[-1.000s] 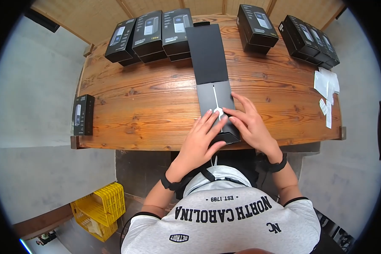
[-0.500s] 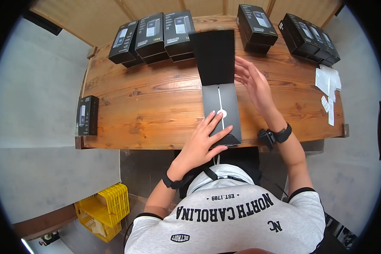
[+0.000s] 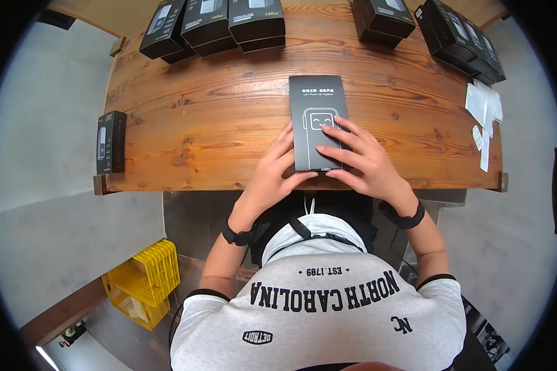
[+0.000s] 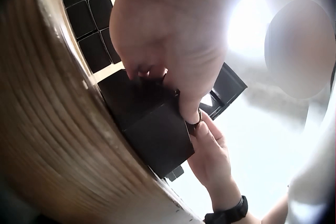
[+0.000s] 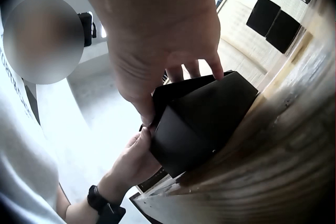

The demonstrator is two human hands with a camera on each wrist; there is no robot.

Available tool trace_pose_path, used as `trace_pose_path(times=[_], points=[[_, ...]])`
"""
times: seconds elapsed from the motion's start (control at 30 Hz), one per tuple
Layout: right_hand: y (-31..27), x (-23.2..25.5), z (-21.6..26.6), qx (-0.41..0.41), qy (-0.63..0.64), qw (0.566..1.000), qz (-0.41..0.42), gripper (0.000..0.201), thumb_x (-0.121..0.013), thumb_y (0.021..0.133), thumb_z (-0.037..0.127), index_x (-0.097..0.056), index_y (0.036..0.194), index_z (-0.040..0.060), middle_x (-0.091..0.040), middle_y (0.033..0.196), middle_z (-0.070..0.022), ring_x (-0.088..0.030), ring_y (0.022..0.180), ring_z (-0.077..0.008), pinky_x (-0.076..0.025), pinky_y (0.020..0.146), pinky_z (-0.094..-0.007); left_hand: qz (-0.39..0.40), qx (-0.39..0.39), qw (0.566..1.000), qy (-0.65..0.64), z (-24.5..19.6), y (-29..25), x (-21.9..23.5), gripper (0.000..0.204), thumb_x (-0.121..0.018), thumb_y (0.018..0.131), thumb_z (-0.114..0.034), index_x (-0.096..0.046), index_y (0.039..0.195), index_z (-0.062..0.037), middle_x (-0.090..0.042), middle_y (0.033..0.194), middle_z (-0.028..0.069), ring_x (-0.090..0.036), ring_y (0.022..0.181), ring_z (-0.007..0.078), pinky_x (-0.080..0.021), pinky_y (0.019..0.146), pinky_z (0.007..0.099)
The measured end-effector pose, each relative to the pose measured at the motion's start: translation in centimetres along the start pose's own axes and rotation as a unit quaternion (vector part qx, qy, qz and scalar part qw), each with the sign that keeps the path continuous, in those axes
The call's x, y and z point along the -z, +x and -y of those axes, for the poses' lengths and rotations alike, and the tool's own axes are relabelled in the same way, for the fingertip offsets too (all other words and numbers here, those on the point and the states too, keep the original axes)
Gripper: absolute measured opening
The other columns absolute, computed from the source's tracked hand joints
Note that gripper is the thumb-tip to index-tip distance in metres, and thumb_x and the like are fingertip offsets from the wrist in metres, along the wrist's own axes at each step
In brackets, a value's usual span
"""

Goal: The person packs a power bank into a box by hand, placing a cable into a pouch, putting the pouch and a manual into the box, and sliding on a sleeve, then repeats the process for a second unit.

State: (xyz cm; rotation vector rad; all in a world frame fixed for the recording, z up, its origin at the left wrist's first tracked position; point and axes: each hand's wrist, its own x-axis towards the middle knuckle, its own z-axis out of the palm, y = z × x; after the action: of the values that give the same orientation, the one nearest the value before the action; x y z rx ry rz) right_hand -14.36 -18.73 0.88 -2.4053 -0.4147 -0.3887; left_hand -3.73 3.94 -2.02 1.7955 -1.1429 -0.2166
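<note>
A black box with a white line-drawn smiling face lies lengthwise near the table's front edge, its lid folded down. The left hand holds its left side, thumb at the front end. Across the top rest the spread fingers of the right hand, with that thumb also at the front end. In the left wrist view the left hand reaches over the box, and the thumbs are close together. The right wrist view has the right hand above the box; a dark gap shows under the lid's edge.
Black product boxes stand in stacks at the back left, with more at the back right. One box stands at the left edge. White paper pieces lie at the right. Yellow crates are on the floor.
The upright lid has come down over the box, hiding the white item inside. The right hand has moved from beside the lid onto its top. The left hand has shifted to the box's left side.
</note>
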Motion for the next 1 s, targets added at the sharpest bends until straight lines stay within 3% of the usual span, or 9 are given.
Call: trace_pose_path(times=[0.13, 0.23, 0.3, 0.57, 0.7, 0.77, 0.87, 0.93, 1.0], points=[[-0.1, -0.2, -0.3, 0.025, -0.042, 0.999, -0.003, 0.044, -0.079, 0.082, 0.021, -0.071, 0.125, 0.0164, -0.061, 0.138, -0.0107, -0.053, 0.133, -0.0386, -0.049, 0.104, -0.0459, -0.083, 0.069, 0.994, 0.011, -0.3, -1.4, 0.4, 0.049, -0.086, 0.076, -0.01, -0.07, 0.122, -0.0023, -0.059, 0.135, 0.0198, -0.061, 0.123, 0.0373, -0.052, 0.1, 0.0412], [0.0, -0.2, 0.0, 0.034, -0.082, 0.996, 0.008, 0.043, -0.078, 0.082, 0.02, -0.072, 0.124, 0.0163, -0.062, 0.137, -0.0117, -0.054, 0.132, -0.0389, -0.051, 0.103, -0.0449, -0.083, 0.004, 0.993, 0.087, -0.5, -1.4, 0.7, 0.049, -0.086, 0.076, -0.015, -0.072, 0.122, -0.0067, -0.061, 0.129, 0.0189, -0.064, 0.114, 0.0347, -0.054, 0.095, 0.0409], [0.0, -0.3, 0.0, 0.045, -0.085, 0.995, 0.009, 0.042, -0.078, 0.082, 0.019, -0.072, 0.124, 0.0159, -0.061, 0.138, -0.0125, -0.054, 0.132, -0.0394, -0.051, 0.103, -0.0448, -0.035, -0.055, 0.99, 0.126, -0.8, -0.9, 1.4, 0.047, -0.084, 0.078, -0.019, -0.073, 0.123, -0.0196, -0.059, 0.132, 0.0181, -0.063, 0.117, 0.0343, -0.055, 0.094, 0.0411], [-0.6, -1.1, 0.6, 0.03, -0.116, 0.992, 0.03, 0.038, -0.075, 0.085, 0.017, -0.073, 0.122, 0.0127, -0.058, 0.142, -0.0154, -0.049, 0.136, -0.0415, -0.038, 0.112, -0.0554, -0.046, -0.087, 0.984, 0.151, 0.1, -1.6, 2.1, 0.047, -0.079, 0.082, -0.019, -0.069, 0.128, -0.0198, -0.058, 0.138, 0.0158, -0.06, 0.122, 0.036, -0.053, 0.098, 0.0432], [0.2, -1.6, 1.9, -0.028, -0.075, 0.997, 0.006, 0.046, -0.077, 0.083, 0.024, -0.07, 0.127, 0.0137, -0.053, 0.147, -0.0186, -0.045, 0.139, -0.0409, -0.026, 0.117, -0.0591, -0.158, 0.015, 0.923, 0.351, 2.6, -2.2, 10.6, 0.065, -0.082, 0.076, -0.017, -0.061, 0.137, -0.0123, -0.055, 0.14, 0.0187, -0.055, 0.126, 0.0398, -0.048, 0.102, 0.0468], [1.6, -2.3, 3.3, -0.056, -0.078, 0.995, -0.012, 0.044, -0.076, 0.085, 0.025, -0.069, 0.127, 0.0158, -0.046, 0.153, -0.0193, -0.039, 0.143, -0.0409, -0.025, 0.117, -0.0595, -0.197, 0.074, 0.859, 0.466, 4.9, -2.9, 16.8, 0.082, -0.081, 0.079, -0.02, -0.044, 0.151, -0.0063, -0.047, 0.148, 0.0235, -0.045, 0.136, 0.0429, -0.038, 0.112, 0.0493], [3.1, -3.6, 4.2, -0.058, -0.101, 0.993, 0.012, 0.042, -0.075, 0.086, 0.028, -0.07, 0.126, 0.0172, -0.038, 0.158, -0.0192, -0.033, 0.145, -0.0422, -0.022, 0.118, -0.0611, -0.232, 0.19, 0.755, 0.583, 10.7, -5.5, 26.0, 0.099, -0.083, 0.079, -0.039, -0.032, 0.157, -0.0063, -0.041, 0.15, 0.0301, -0.043, 0.137, 0.045, -0.038, 0.11, 0.0522], [3.4, -4.2, 4.1, -0.069, -0.111, 0.991, 0.023, 0.04, -0.076, 0.085, 0.029, -0.07, 0.121, 0.0148, -0.038, 0.157, -0.02, -0.032, 0.146, -0.0436, -0.021, 0.118, -0.0625, -0.235, 0.283, 0.706, 0.605, 14.7, -7.8, 31.1, 0.112, -0.086, 0.07, -0.055, -0.032, 0.156, -0.0071, -0.043, 0.149, 0.029, -0.043, 0.137, 0.0436, -0.037, 0.107, 0.0574], [3.2, -4.2, 3.8, -0.077, -0.106, 0.991, 0.016, 0.038, -0.076, 0.084, 0.028, -0.071, 0.118, 0.0134, -0.038, 0.157, -0.0207, -0.032, 0.146, -0.0436, -0.021, 0.118, -0.0626, -0.213, 0.411, 0.71, 0.53, 16.3, -9.3, 34.8, 0.126, -0.086, 0.065, -0.064, -0.024, 0.16, -0.0095, -0.041, 0.152, 0.0291, -0.039, 0.141, 0.0438, -0.032, 0.112, 0.059]])
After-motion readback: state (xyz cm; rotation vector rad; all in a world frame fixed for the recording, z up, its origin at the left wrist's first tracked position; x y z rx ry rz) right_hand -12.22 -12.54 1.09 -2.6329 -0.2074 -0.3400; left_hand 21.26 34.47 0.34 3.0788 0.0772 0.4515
